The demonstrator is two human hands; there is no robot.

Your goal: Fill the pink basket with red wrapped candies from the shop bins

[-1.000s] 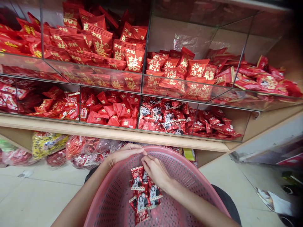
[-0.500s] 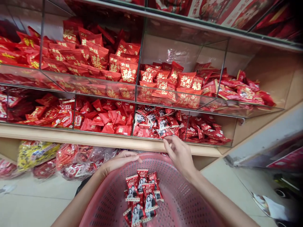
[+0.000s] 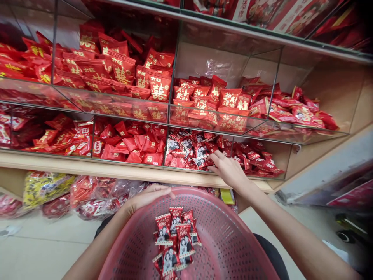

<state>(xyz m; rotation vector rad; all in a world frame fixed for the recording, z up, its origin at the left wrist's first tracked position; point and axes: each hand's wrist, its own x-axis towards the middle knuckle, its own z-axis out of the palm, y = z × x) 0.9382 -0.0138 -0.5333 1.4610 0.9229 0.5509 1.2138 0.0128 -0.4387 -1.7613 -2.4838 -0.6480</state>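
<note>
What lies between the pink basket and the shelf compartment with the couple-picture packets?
The head view shows the pale wooden shelf edge running between the pink basket and that compartment.

Wooden shelf unit (image 3: 335, 91), clear dividers (image 3: 276, 83) between compartments; upper compartments deeper than lower row. Pale wood ledge (image 3: 122, 170) along front. Floor (image 3: 49, 245): light, glossy tiles, visible joints. Wall (image 3: 323, 171) at right: pale, pinkish-red panel (image 3: 354, 194) near its base. Lighting: even, brighter on tiles; shelf recesses dim.
</note>
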